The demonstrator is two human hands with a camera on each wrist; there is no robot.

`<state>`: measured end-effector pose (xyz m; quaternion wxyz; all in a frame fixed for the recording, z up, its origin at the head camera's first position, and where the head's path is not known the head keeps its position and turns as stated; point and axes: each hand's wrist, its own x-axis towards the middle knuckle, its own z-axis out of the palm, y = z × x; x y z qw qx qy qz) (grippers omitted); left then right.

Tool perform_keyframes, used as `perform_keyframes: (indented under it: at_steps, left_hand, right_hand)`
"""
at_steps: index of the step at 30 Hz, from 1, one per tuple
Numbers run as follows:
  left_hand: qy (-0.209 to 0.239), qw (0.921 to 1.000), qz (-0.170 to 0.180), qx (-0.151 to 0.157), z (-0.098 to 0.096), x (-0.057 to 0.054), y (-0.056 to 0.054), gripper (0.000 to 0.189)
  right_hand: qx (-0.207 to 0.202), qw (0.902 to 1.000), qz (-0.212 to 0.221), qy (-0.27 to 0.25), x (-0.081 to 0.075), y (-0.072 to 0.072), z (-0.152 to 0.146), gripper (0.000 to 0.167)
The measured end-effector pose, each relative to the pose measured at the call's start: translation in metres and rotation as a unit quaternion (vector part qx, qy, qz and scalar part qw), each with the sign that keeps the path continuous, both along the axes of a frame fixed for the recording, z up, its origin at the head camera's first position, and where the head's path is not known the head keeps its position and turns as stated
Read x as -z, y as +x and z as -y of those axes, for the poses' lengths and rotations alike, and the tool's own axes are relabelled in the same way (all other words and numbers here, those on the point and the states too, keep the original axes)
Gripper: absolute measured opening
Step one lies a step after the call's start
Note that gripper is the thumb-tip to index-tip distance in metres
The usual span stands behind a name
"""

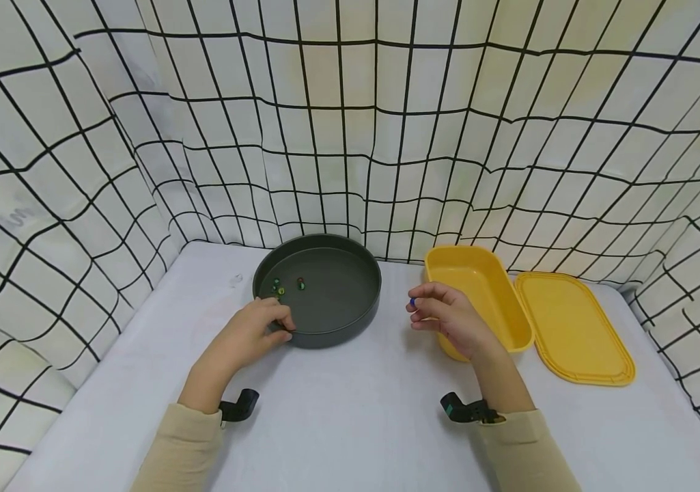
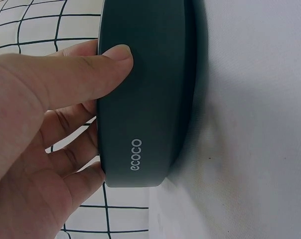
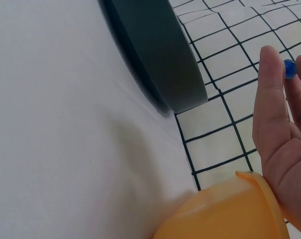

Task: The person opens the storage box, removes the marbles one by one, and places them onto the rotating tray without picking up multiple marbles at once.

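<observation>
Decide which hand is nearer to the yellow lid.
Right. The right hand hovers beside the yellow box, next to the yellow lid; the left hand grips the dark pan, farther away.

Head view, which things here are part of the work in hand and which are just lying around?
In use:
left hand gripping dark round pan
right hand pinching blue bead
beads in pan
yellow tub

Lying about:
yellow lid

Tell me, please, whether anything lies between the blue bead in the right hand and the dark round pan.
Nothing visible does. The right hand pinches the blue bead above bare white table, with open space across to the dark round pan, whose near rim the left hand grips.
</observation>
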<state>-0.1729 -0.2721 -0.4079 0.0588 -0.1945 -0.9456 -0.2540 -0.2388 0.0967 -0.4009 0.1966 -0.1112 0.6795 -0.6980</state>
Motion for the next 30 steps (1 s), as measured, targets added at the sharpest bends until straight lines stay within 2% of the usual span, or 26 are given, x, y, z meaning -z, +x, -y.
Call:
perform_keyframes:
  at_steps: [19,30]
  left_hand:
    - [-0.004,1.0000,0.003,0.001,0.000,0.001,-0.002,0.018]
    - [-0.002,1.0000,0.002,0.001,0.000,0.001,-0.001,0.017]
  right_hand:
    - [-0.016,0.9999,0.004,0.003,-0.001,0.005,0.009,0.022]
    - [-0.031,0.9995,0.001,-0.002,0.003,0.006,0.016,0.016]
